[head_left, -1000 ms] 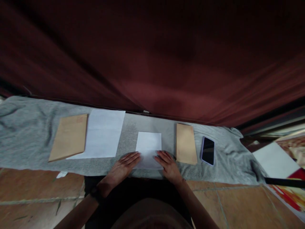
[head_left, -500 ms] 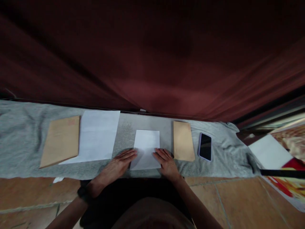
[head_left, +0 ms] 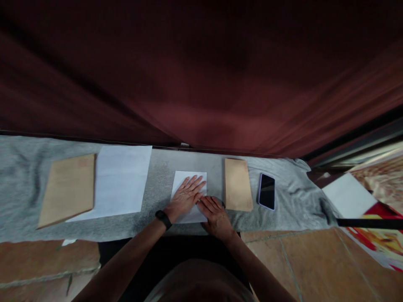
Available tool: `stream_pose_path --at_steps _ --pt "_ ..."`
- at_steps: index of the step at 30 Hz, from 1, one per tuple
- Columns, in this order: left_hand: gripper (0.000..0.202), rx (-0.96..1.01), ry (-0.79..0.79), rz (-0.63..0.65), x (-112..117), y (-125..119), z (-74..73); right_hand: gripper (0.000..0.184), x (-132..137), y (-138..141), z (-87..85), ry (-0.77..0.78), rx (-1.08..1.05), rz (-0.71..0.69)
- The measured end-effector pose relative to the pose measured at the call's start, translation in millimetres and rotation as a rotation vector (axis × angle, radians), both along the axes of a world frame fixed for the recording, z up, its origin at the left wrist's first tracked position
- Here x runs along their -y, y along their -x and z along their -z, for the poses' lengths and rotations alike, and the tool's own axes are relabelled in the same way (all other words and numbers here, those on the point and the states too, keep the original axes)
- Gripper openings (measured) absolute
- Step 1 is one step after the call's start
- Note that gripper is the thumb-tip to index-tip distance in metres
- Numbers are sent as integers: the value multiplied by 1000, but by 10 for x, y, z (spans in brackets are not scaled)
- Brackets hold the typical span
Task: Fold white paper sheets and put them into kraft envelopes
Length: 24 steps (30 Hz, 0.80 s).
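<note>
A small white sheet of paper, perhaps folded, lies flat on the grey cloth in front of me. My left hand rests on it palm down with the fingers spread, covering much of its middle. At the paper's right edge my right hand lies with its fingers extended over the border, the fingertips close to my left thumb. Neither hand is wrapped round anything. A black band circles my left wrist.
Grey cloth covers the narrow surface. Larger white sheets lie left, partly under brown envelopes. Another brown envelope stack and a phone lie right. A dark red curtain hangs behind; tiled floor shows in front.
My left hand has moved from the paper's left edge onto its middle, fingers spread. My right hand stays at the right edge. The whole view has shifted slightly.
</note>
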<state>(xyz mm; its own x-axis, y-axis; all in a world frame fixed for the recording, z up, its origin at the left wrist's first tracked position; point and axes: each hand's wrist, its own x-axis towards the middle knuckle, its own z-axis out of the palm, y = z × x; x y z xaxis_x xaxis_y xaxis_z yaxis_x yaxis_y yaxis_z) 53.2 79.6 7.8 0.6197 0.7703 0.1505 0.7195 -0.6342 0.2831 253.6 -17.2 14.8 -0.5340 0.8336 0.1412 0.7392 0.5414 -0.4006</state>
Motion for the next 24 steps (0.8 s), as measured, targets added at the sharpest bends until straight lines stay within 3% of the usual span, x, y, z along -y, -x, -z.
stream_pose_path --at_steps 9,13,19,24 --pt "59 -6 -55 -270 -63 423 9 78 -11 -16 -25 17 -23 -1" --pt "58 0 -46 -246 92 683 38 77 -13 -12 -25 50 -20 14" --pt "54 82 29 -63 451 1182 98 79 -28 -12 20 68 -34 40" --pt "48 193 90 -95 603 1238 46 73 -53 -71 46 68 -176 41"
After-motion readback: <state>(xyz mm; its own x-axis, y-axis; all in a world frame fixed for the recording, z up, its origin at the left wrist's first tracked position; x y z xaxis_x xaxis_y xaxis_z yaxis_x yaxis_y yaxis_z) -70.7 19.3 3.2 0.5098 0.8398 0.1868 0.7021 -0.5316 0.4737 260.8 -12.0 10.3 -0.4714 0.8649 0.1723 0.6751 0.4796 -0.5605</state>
